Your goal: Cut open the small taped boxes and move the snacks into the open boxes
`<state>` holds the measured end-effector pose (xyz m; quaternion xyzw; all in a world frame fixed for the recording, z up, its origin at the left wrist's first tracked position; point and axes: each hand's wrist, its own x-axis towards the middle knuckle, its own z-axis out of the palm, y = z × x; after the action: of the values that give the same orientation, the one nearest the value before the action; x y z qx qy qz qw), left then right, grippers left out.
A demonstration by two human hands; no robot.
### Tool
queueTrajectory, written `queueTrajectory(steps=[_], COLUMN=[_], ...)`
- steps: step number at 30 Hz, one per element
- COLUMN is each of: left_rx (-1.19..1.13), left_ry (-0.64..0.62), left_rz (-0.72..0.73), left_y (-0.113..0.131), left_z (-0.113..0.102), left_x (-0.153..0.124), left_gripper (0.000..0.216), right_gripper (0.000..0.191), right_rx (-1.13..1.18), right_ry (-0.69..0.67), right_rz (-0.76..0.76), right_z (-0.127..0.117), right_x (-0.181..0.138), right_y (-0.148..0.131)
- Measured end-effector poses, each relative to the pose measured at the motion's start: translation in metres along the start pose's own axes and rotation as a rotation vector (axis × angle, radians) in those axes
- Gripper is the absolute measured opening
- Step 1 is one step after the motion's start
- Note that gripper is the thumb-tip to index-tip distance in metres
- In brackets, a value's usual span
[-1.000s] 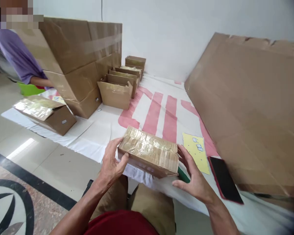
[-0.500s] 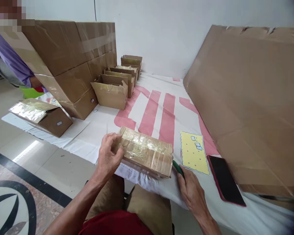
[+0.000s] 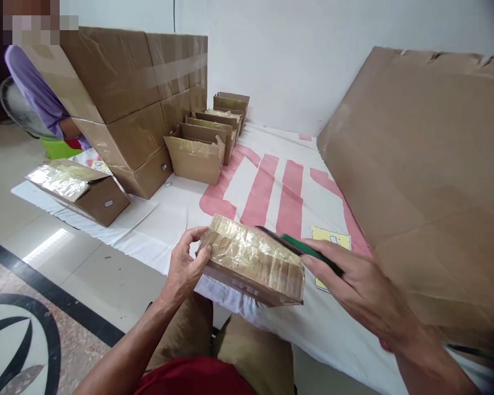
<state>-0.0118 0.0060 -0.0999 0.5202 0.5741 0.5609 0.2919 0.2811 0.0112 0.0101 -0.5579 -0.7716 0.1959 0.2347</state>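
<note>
A small cardboard box [image 3: 251, 258] covered in shiny clear tape lies at the table's front edge, tilted slightly. My left hand [image 3: 187, 260] grips its left end, thumb and fingers closed on the corner. In my right hand [image 3: 346, 269] is a knife [image 3: 313, 255] with a green handle and a dark blade. The blade points left and hovers over or touches the box's taped top; I cannot tell which. My right hand and forearm partly cover a yellow patterned print [image 3: 333, 237] and hide nearly all of the phone.
A row of open cardboard boxes [image 3: 195, 162] stands beyond, beside stacked taped cartons [image 3: 123, 109]. Another closed box [image 3: 80, 189] lies at the left edge. A large cardboard sheet [image 3: 428, 181] leans at the right. A co-worker's purple sleeve [image 3: 37, 90] shows behind the cartons.
My right hand has lifted the knife from beside the box's right end to above its top, bringing the blade into view. My left hand keeps its hold on the box. The view has shifted slightly.
</note>
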Motion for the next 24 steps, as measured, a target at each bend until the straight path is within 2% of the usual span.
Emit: queueTrajectory(steps=[2,5,9,12,20,24], left_rx=[0.048,0.103,0.136,0.152,0.153,0.153], left_ry=[0.024,0.059,0.116,0.164,0.192,0.194], left_rz=[0.013,0.070,0.154,0.226,0.258,0.257], left_y=[0.002,0.003,-0.002,-0.008,-0.017,-0.021], left_z=[0.002,0.006,0.013,0.018,0.023,0.023], left_x=[0.003,0.004,0.000,-0.005,-0.008,-0.009], left_gripper=[0.031,0.028,0.026,0.023,0.024,0.024], right_gripper=[0.036,0.038,0.039,0.037,0.034,0.038], right_rx=[-0.103,-0.259,-0.393,-0.411,-0.512,-0.391], right_ry=[-0.176,-0.338,-0.457,-0.537,-0.651,-0.597], right_rz=[-0.103,-0.166,-0.167,-0.146,-0.130,-0.107], right_z=[0.002,0.013,0.024,0.022,-0.018,-0.026], right_x=[0.032,0.064,0.077,0.075,0.072,0.079], right_y=[-0.023,-0.042,-0.047,-0.045,-0.028,-0.032])
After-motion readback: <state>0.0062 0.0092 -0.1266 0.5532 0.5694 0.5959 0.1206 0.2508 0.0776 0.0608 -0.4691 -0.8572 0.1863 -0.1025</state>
